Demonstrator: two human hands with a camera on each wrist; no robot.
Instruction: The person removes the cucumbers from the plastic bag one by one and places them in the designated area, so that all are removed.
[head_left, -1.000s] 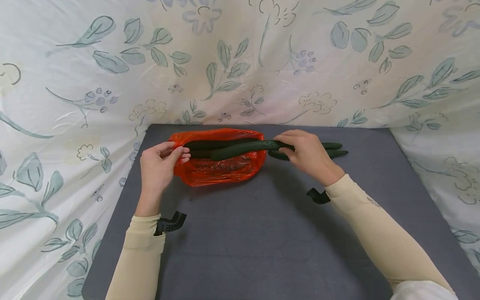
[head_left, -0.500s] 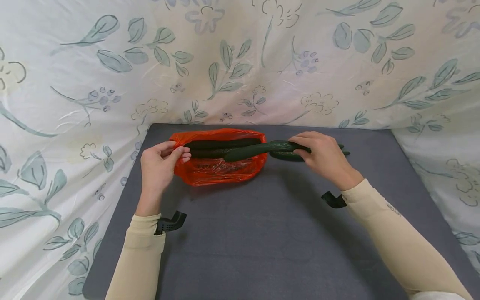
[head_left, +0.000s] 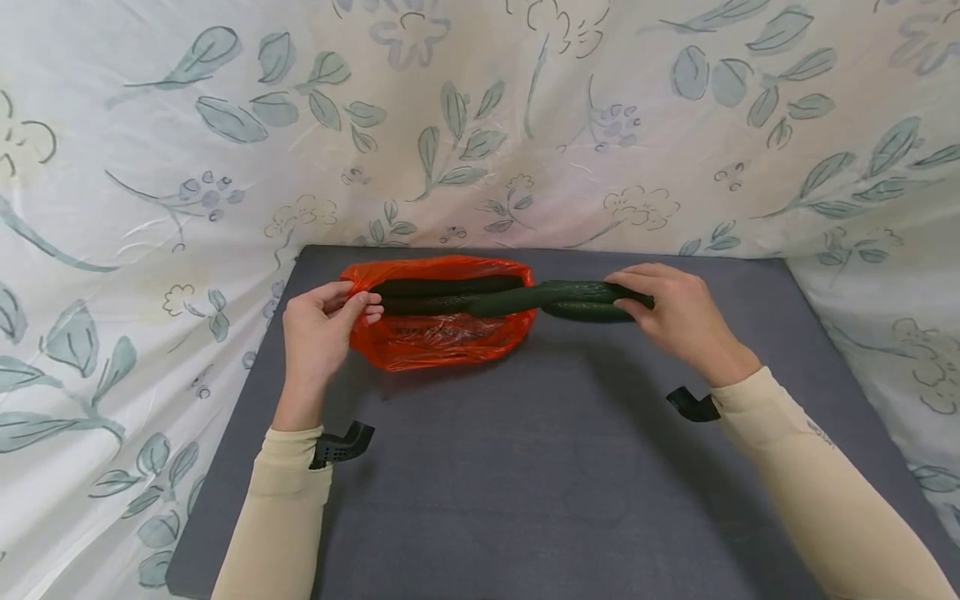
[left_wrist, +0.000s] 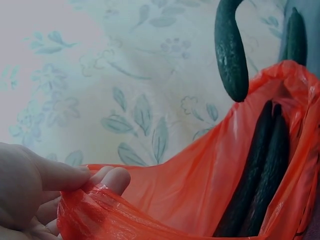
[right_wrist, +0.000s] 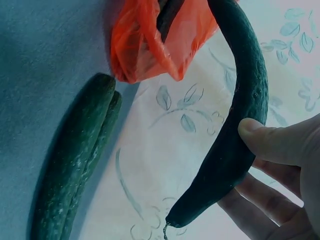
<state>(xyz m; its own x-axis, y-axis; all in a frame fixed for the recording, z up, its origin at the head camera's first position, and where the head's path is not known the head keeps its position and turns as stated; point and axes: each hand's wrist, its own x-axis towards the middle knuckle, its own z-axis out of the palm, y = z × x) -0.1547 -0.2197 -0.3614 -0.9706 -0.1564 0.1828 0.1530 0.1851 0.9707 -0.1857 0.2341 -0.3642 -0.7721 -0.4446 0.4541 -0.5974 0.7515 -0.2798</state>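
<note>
Cucumber, held near its right end by the right hand, reaches leftward, long axis sideways, free tip raised by the bag, whose left rim the left hand pinches.

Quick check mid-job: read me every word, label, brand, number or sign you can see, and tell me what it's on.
No text is clear enough to quote.
Red bag: dark print, too blurred to read.
Right sleeve: small marking, too small to read.
</note>
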